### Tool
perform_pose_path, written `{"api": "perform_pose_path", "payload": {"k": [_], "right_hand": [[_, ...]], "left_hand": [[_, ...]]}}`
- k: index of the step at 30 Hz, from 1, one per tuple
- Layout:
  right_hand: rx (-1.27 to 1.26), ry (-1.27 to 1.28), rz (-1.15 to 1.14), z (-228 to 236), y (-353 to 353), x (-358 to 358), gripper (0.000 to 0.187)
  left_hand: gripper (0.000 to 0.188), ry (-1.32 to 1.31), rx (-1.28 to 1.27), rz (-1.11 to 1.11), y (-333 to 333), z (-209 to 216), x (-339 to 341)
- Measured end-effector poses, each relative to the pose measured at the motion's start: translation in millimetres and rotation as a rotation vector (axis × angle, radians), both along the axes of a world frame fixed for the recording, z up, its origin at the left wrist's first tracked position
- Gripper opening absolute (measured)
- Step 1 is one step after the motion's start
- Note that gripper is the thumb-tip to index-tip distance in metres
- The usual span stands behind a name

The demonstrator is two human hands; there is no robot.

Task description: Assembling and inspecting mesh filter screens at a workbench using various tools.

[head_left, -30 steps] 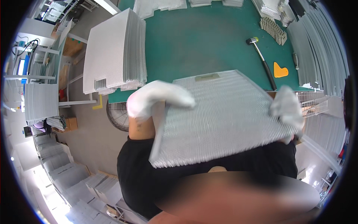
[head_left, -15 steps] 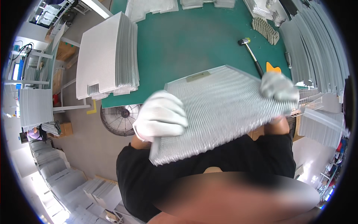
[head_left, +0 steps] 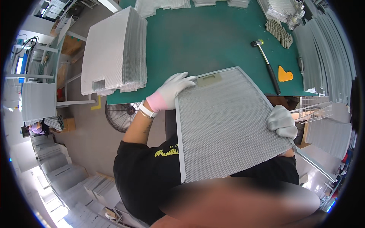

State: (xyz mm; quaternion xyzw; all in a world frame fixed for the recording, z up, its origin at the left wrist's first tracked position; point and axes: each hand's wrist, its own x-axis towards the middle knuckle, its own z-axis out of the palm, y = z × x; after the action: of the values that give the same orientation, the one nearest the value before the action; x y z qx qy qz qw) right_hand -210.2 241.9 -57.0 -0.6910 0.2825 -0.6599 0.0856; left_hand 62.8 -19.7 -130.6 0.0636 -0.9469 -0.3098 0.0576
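A silver metal mesh filter panel [head_left: 228,125] tilts in front of my body, its far end over the table edge. Metal framing lines its left, far and right sides; the near mesh edge looks bare. A beige label plate [head_left: 209,79] sits near the far left corner. At that corner, the fingers of my left hand [head_left: 173,91], in a white glove with pink cuff, bend over the frame. My gloved right hand [head_left: 282,121] is closed around the right edge. Below it, a thin metal frame strip [head_left: 315,164] sticks out to the right; its join with the panel is unclear.
On the green table [head_left: 205,41] lie a black-handled mallet [head_left: 268,66], an orange flat piece [head_left: 285,74] and small metal clips [head_left: 279,33]. Stacked mesh sheets [head_left: 110,49] stand at left. Long metal strips [head_left: 323,57] line the right. A floor fan [head_left: 121,114] stands below the table.
My left hand has moved from the panel's near left side up to its far left corner, its fist loosening. The panel has turned more upright in view; my right hand has shifted nearer me.
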Motion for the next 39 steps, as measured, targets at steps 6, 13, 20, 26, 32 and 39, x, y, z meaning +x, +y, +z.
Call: {"api": "perform_pose_path", "payload": {"k": [6, 13, 20, 26, 32, 39], "right_hand": [[0.047, 0.040, -0.008, -10, 11, -5, 0.018], [0.097, -0.007, -0.119, -11, 19, 4, 0.015], [0.021, -0.108, -0.108, -8, 12, 4, 0.020], [0.047, -0.079, -0.200, 24, -31, -11, 0.041], [0.185, -0.327, -0.382, 38, -88, 14, 0.071], [0.427, 0.244, -1.008, -96, -107, 12, 0.129]], "left_hand": [[0.045, 0.070, -0.017, -0.027, -5, -8, -1], [0.042, -0.011, -0.282, 0.189, 15, 0, 1], [0.045, -0.030, -0.427, 0.414, 25, 3, 15], [0.026, 0.762, 0.434, -0.353, 31, 99, 17], [0.016, 1.242, 0.220, 0.693, 15, 108, -9], [0.016, 1.204, 0.159, 0.724, -9, 119, -52]]}}
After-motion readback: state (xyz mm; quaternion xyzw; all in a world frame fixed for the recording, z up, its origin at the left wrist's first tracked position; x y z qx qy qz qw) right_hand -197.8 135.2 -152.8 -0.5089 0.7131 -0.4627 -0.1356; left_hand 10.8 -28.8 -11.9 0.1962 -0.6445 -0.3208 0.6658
